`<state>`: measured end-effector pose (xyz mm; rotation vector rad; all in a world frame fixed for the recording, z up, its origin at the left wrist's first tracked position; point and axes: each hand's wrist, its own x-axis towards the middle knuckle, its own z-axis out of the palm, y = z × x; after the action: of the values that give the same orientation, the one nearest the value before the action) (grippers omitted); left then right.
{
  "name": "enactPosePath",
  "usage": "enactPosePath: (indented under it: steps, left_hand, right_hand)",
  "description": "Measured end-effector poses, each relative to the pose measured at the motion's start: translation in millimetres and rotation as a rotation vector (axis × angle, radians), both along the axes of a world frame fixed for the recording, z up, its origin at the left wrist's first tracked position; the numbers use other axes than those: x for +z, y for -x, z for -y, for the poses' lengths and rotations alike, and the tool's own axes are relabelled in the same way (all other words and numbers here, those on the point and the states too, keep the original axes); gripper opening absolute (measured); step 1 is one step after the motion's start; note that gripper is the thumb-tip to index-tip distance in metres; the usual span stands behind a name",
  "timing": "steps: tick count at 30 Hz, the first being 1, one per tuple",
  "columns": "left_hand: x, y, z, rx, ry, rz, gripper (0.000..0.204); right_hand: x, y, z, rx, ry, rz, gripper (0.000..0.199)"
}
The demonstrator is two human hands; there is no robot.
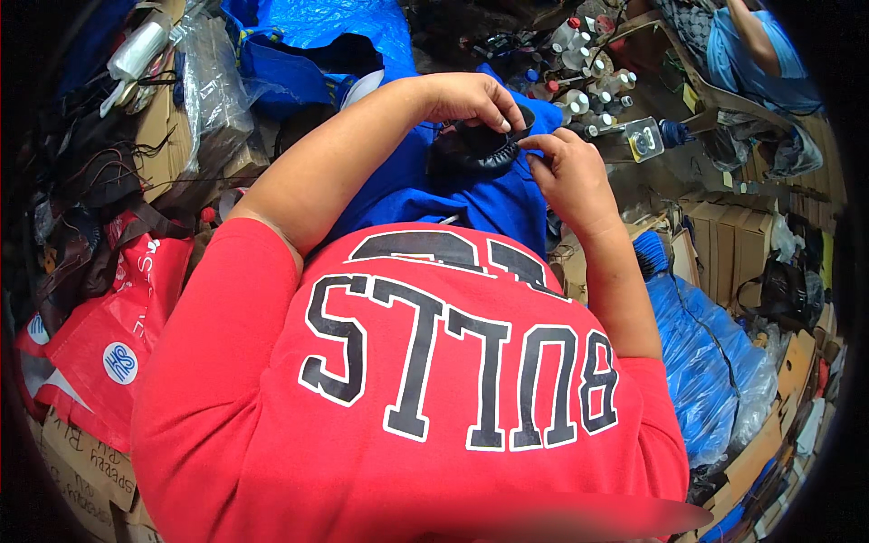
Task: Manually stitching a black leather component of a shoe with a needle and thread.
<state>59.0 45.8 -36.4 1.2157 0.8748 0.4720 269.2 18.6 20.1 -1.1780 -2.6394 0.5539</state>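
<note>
A black leather shoe [471, 156], with a gathered, puckered seam along its edge, rests over my lap on blue cloth [389, 195]. My left hand [480, 98] reaches over from the far side, fingers bent and closed on the rim of the shoe's opening. My right hand [563, 172] is at the shoe's right edge, thumb and forefinger drawn together beside the seam. Whatever those right fingertips pinch is too small to make out. The shoe's underside is hidden.
Several plastic bottles [579, 59] stand at the upper right, beside a clear container [644, 139]. Another person's blue sleeve [760, 63] shows beyond. Blue plastic wrap [701, 362] lies to my right, near stacked cardboard [724, 240]. A red bag [109, 335] lies left.
</note>
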Motion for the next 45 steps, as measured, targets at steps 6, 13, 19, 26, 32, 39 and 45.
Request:
enactPosePath:
  steps: [6,13,19,26,32,39,45]
  left_hand:
    - [-12.6,-0.1,-5.0,-0.016,-0.037,0.028,0.025]
    - [-4.8,-5.6,-9.1,-0.065,-0.083,-0.073,0.025]
    - [-11.1,-4.7,-13.4,-0.081,-0.044,-0.042,0.024]
    - [-16.9,-6.0,-16.5,-0.081,-0.106,-0.123,0.026]
    - [6.1,7.2,20.3,0.212,-0.508,-0.432,0.028]
    - [-0.8,3.7,73.4,0.444,-0.746,-0.439,0.023]
    - [-9.7,2.0,75.6,0.433,-0.915,-0.685,0.013]
  right_hand:
    - [-6.9,-1.4,-10.1,0.029,0.001,-0.030,0.015]
    - [-39.0,-27.0,-39.5,-0.006,0.612,-0.279,0.019]
    - [-53.7,-31.5,-47.6,-0.085,1.070,-0.499,0.022]
    - [-60.4,-15.7,-31.2,-0.169,0.964,-0.617,0.017]
    - [-41.3,-12.8,-13.5,-0.017,0.285,-0.446,0.019]
    - [-45.1,-10.1,14.4,-0.091,0.078,-0.357,0.025]
    - [-43.1,-4.5,19.2,-0.105,0.048,-0.315,0.025]
